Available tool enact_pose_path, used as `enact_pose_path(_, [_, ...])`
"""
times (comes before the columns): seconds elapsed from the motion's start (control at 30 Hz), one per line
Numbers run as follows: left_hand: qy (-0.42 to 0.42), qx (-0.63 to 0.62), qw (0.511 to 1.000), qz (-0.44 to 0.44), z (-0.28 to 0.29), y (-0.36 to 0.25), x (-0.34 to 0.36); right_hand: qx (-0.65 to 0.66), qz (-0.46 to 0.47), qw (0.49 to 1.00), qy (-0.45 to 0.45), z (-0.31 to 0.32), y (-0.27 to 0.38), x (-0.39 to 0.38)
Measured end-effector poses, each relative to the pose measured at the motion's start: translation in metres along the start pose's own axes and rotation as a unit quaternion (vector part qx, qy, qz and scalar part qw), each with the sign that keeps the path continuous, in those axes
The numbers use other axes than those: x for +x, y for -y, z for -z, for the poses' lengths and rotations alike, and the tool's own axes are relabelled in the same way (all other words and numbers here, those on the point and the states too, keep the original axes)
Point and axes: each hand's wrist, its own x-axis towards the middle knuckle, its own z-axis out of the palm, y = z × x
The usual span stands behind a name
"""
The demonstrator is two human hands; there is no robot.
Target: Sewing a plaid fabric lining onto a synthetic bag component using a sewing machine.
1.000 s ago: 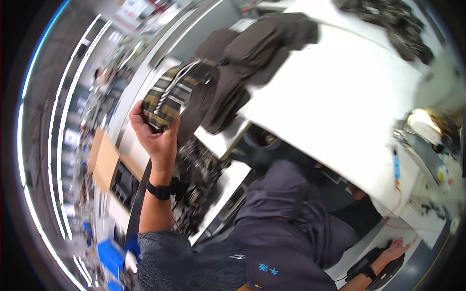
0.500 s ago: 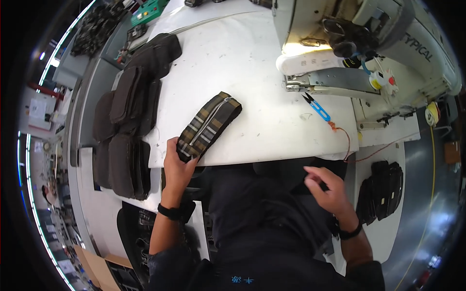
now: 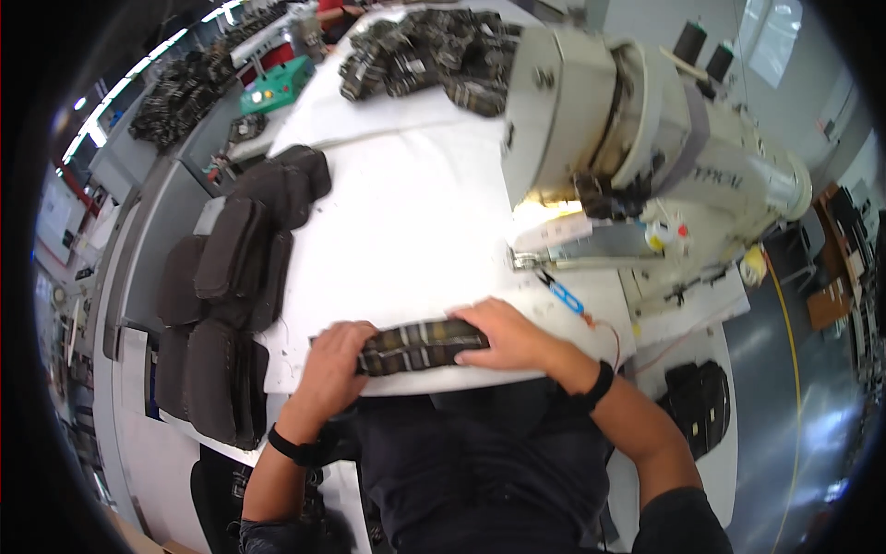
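A brown, black and white plaid fabric pouch, long and soft-sided, is held crosswise at the near edge of a smooth white worktop, its left end clamped under the curled fingers of the left hand, whose thumb cannot be made out, its right end gripped by the right hand between a thumb on the near side and fingers on the far side. For this two-ended hold, an even, light pull would seem best, the pale line along the middle being kept straight and the ends level; too hard a squeeze could crumple the soft walls. Beyond the right hand, blue-handled thread snips, tied to an orange-red cord, are laid just below the arm of a large cream-coloured metal sewing machine, by whose lamp the stitching area is lit. Along the left side, dark brown padded fabric pieces are stacked in overlapping piles. At the far end, dark plaid fabric pieces are heaped, with a green box-shaped device placed to their left. To the right, a glossy grey floor is crossed by a yellow line.
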Motion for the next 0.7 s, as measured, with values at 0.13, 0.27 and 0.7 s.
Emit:
enact_pose_path(0.13, [0.154, -0.113, 0.981, -0.034, 0.006, -0.037, 0.034, -0.067, -0.039, 0.997, -0.028, 0.003, 0.009, -0.022])
enact_pose_path(0.27, [0.206, -0.091, 0.974, -0.012, -0.014, -0.054, 0.067, -0.041, -0.043, 0.993, -0.098, 0.022, 0.040, -0.027])
enact_pose_path(0.7, [0.106, -0.105, 0.975, -0.165, -0.012, -0.082, 0.087, -0.120, 0.058, 0.989, -0.061, 0.018, 0.043, -0.055])
